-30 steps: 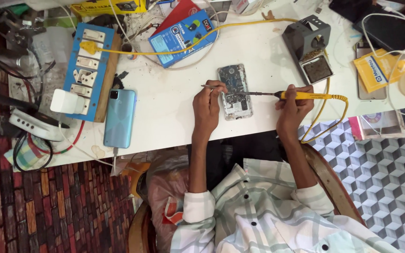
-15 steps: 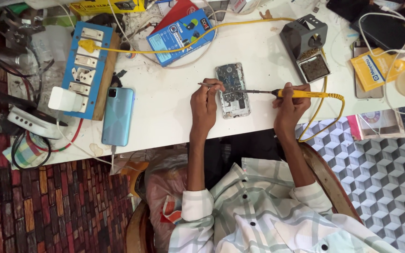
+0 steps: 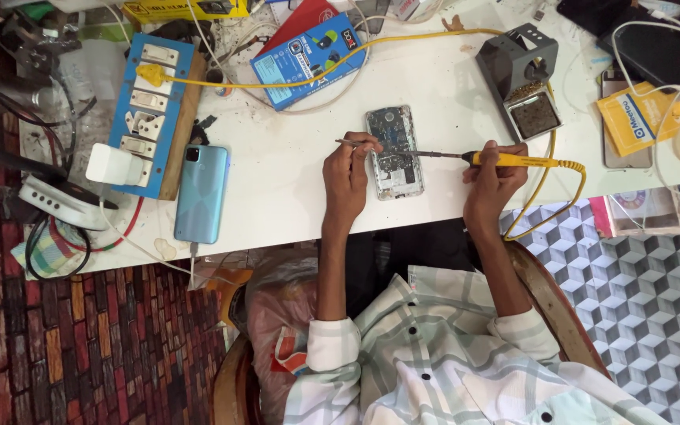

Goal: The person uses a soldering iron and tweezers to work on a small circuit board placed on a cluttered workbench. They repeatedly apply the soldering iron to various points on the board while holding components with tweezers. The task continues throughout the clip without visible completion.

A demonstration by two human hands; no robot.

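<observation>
An opened phone (image 3: 393, 130) with its circuit board exposed lies on the white table (image 3: 277, 181). My left hand (image 3: 348, 179) rests at the phone's left edge and pinches thin metal tweezers (image 3: 346, 143), which point left of the board. My right hand (image 3: 493, 179) grips a yellow-handled soldering iron (image 3: 517, 160). Its dark tip reaches left onto the middle of the board. The iron's yellow cord (image 3: 568, 185) loops off the table edge beside my right wrist.
A soldering-iron stand with a sponge tray (image 3: 522, 79) sits right of the phone. A light blue phone (image 3: 201, 193) lies at the left beside a blue switchboard (image 3: 151, 102) with a white plug (image 3: 116, 165). A blue box (image 3: 308, 55), a yellow packet (image 3: 639, 118) and cables crowd the far side.
Both hands stay almost where they were over the opened phone. The iron's tip has shifted only slightly on the board.
</observation>
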